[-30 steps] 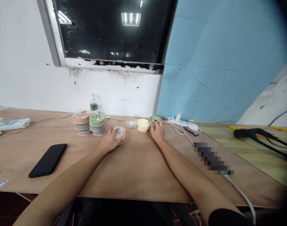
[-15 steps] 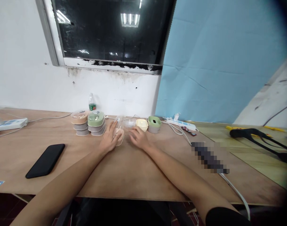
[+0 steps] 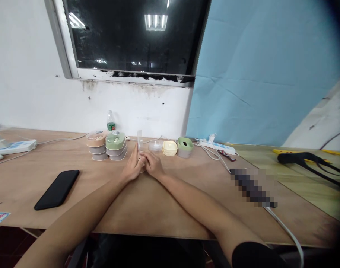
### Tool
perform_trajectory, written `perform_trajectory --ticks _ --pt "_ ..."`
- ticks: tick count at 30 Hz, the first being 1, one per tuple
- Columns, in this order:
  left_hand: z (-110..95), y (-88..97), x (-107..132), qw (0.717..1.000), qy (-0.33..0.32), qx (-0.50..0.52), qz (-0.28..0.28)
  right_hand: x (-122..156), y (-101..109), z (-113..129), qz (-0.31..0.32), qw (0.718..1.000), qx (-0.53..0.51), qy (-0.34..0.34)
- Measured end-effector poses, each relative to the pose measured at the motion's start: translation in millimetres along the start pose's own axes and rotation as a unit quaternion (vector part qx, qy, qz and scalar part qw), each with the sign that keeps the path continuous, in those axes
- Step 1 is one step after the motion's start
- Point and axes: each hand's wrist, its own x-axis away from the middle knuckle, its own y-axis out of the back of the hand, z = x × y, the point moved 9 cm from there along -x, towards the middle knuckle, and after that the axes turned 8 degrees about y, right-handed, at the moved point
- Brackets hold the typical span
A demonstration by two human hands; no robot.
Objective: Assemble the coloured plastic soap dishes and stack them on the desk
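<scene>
At the middle of the table, my left hand (image 3: 133,165) and my right hand (image 3: 153,163) meet around a small pinkish container (image 3: 142,169), mostly hidden by the fingers. My left hand closes on its left side, and my right fingers press on its top and right side. A clear plastic lid (image 3: 139,137) stands tilted upright just beyond the fingertips; whether it joins the container I cannot tell. Right of the hands are a clear round lid (image 3: 155,146), a stack of cream trays (image 3: 170,147) and a green and grey container (image 3: 184,147).
To the left stand a peach-topped box stack (image 3: 96,143) and a green-topped box stack (image 3: 116,145), a bottle (image 3: 111,122) behind them. A black phone (image 3: 57,189) lies front left. Power strips (image 3: 220,146) and cables line the back; a blurred-out dark item (image 3: 252,188) lies right.
My right hand has moved left onto the container, joining my left hand. The clear lid now stands more upright. The view has shifted slightly.
</scene>
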Motion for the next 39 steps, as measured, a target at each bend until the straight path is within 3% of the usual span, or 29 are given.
perform_trajectory --ticks 3,7,11,15,20,31,35,39 --pt "1.3 -8.8 0.4 0.996 -0.040 -0.081 0.013 4.2 14.5 -24.5 -0.027 0.998 0.043 -0.033" --pt "16.9 -25.8 1.0 0.980 -0.014 -0.187 0.064 12.2 40.5 -65.8 -0.065 0.989 0.105 -0.084" --pt "18.3 -21.9 0.6 0.976 -0.001 -0.210 0.051 20.7 58.2 -99.4 -0.070 0.975 0.164 -0.132" --pt "20.7 -13.4 -0.4 0.977 0.030 -0.210 0.029 25.1 59.8 -117.5 -0.063 0.968 0.185 -0.159" --pt "32.5 -15.9 0.7 0.975 0.083 -0.195 0.062 16.9 44.9 -127.2 -0.041 0.970 0.196 -0.139" --pt "32.9 -16.3 0.4 0.979 0.083 -0.176 0.066 12.2 24.9 -127.8 0.061 0.964 0.224 -0.132" --pt "32.2 -16.2 -0.1 0.981 0.083 -0.164 0.062 14.5 30.3 -125.2 0.042 0.964 0.222 -0.139" --pt "27.6 -9.6 -1.1 0.986 0.087 -0.135 0.041 16.2 36.0 -104.0 0.018 0.976 0.189 -0.107"
